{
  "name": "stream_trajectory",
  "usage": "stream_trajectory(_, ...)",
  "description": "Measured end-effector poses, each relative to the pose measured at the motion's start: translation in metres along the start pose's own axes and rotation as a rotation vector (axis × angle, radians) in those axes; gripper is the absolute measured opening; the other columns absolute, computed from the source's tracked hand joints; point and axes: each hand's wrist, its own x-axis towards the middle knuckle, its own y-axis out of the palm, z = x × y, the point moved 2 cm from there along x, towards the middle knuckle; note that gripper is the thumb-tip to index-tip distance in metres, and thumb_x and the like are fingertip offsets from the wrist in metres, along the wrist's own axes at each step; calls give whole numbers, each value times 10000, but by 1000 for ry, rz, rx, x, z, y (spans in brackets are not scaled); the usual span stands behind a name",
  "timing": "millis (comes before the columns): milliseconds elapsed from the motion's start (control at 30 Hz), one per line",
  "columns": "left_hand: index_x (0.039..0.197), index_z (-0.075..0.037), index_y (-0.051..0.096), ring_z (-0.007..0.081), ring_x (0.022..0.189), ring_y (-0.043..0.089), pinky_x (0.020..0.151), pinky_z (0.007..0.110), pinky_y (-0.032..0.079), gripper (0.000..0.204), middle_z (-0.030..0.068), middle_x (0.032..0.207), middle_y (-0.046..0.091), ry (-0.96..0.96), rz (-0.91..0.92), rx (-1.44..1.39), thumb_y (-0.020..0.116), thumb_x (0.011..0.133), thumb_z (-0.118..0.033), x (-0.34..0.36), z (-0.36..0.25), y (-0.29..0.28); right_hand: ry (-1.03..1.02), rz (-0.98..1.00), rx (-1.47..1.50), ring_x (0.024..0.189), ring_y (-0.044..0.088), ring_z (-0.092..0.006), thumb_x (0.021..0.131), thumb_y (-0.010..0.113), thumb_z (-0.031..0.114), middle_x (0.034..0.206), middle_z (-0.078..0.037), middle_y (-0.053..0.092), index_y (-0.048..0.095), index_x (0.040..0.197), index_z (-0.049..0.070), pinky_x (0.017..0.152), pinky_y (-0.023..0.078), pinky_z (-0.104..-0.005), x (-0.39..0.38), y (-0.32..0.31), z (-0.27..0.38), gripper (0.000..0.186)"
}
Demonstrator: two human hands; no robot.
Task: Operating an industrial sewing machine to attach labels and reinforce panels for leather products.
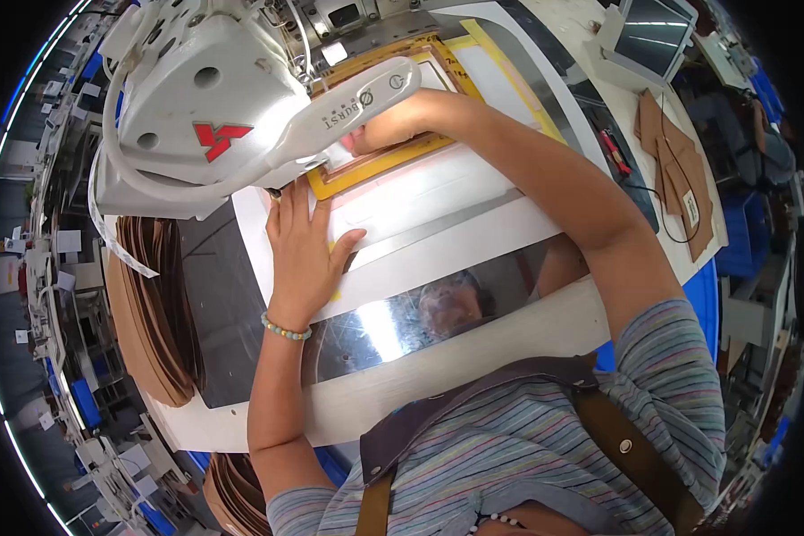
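Observation:
My left hand (299,246) lies palm-down with fingers spread on a white template board (420,210), its fingertips at the lower-left corner of a yellow-bordered frame (456,92). My right hand (393,125) reaches over that frame near the sewing machine's needle area; its fingers are mostly hidden behind a white lamp arm (304,134), and I cannot make out what they hold. The white sewing machine head (196,98), marked with a red emblem, overhangs the board at upper left.
Stacks of brown cut pieces (156,304) lie at the left, more pieces (674,170) at the right beside a screen (652,40) and a red-handled tool (615,152). A shiny metal plate (339,348) borders the table's front (545,330). Another person (773,143) is at far right.

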Motion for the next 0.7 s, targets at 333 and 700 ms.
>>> stream_trajectory(333, 1584, -5, 445, 453, 1582, 238, 1274, 606, 145, 774, 279, 1686, 310, 1, 38, 18, 591, 1028, -523, 1, -1, -1, 100, 116, -141, 771, 634, -173, 847, 839, 268, 827, -17, 691, 721, 943, 98, 679, 499, -359, -13, -35, -13, 228)
stream_trajectory(700, 1508, 25, 525, 453, 1561, 279, 1274, 589, 157, 784, 292, 1646, 369, 28, -25, 8, 649, 989, -549, 2, 0, 2, 170, 142, -355, 751, 673, -172, 806, 758, 120, 799, -44, 737, 749, 922, 63, 681, 502, -354, -58, -87, -26, 130)
